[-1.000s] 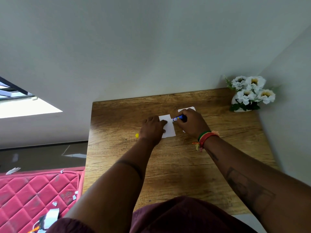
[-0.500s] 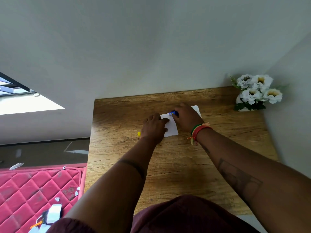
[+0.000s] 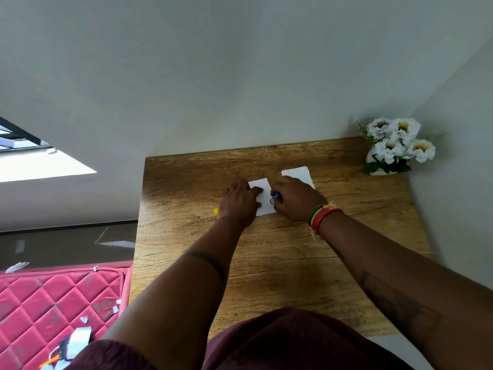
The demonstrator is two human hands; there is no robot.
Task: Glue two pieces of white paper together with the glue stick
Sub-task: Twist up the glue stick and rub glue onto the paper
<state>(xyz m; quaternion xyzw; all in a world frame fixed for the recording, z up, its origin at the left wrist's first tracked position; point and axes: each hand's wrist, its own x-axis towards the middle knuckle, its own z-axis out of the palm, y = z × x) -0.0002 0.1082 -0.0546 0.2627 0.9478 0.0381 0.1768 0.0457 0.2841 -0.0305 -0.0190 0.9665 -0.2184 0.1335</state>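
On the table, my left hand lies on one paper, my right hand at its 3 o'clock covers part of the second paper, and the flowers stand at 2 o'clock.

Both my arms reach forward, well extended. My left hand lies palm down, fingers spread flat and pressing. My right hand is curled into a tight grip just beside it, knuckles up, wrist bent slightly inward.
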